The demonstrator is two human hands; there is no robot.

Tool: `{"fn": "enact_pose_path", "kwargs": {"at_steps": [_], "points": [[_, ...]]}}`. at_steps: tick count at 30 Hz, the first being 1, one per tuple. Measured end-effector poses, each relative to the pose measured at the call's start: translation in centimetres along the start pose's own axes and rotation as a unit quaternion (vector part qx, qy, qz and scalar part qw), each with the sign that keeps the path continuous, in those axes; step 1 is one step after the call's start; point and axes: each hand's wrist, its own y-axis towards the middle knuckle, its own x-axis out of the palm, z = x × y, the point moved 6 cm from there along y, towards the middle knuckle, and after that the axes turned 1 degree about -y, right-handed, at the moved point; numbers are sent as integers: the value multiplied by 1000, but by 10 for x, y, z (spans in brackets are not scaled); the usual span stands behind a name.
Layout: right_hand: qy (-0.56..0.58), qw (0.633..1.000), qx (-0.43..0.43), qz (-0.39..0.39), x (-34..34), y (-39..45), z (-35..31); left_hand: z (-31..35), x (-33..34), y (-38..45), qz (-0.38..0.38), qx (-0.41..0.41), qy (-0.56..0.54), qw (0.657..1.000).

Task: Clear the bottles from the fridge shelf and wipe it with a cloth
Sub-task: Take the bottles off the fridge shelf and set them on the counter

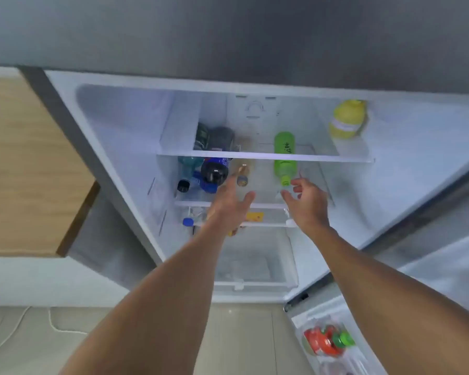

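Both hands, left (234, 197) and right (307, 200), reach wide and empty; a hasty grab could topple the green bottle (284, 158) off the shelf (260, 197) front edge.

Pale beige tiled floor (244, 345) below both forearms, with a thin white cable (19, 330) trailing across it, left of the left arm. Light wooden cabinet (25, 163) well left of the left hand, its underside edged in darker wood. White wall (38, 280) beneath that. Soft, even, cool light throughout.
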Motion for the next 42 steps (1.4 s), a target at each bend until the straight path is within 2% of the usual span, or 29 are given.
{"fn": "enact_pose_path", "kwargs": {"at_steps": [2, 5, 8, 12, 16, 21, 27, 33, 36, 39, 42], "points": [[-7, 1000, 1, 29, 14, 20, 11, -7, 13, 25, 44, -10, -36, 998], [-43, 997, -2, 57, 36, 42, 23, -20, 37, 52, 68, -46, -74, 994], [-84, 994, 9, 71, 49, 62, 32, -29, 53, 70, 97, -85, -190, 973], [-52, 995, -17, 82, 49, 62, 31, -33, 55, 68, 162, -109, -226, 954], [-7, 997, -32, 75, 35, 30, 22, -24, 31, 37, 212, -73, -146, 964], [24, 990, -97, 97, 1, -16, -19, -4, -7, -18, 228, -3, -41, 973], [17, 987, -95, 125, -52, -70, -88, 17, -75, -102, 230, 41, 37, 972], [-55, 994, -97, 5, -83, -141, -168, 23, -169, -184, 168, 106, 117, 973], [-37, 989, -129, -64, -88, -177, -222, 21, -229, -224, 135, 149, 171, 965], [-6, 980, -175, -98, -89, -204, -282, 12, -304, -255, 143, 159, 186, 959], [34, 971, -217, -92, -85, -220, -343, 0, -380, -275, 171, 157, 204, 951]]}}
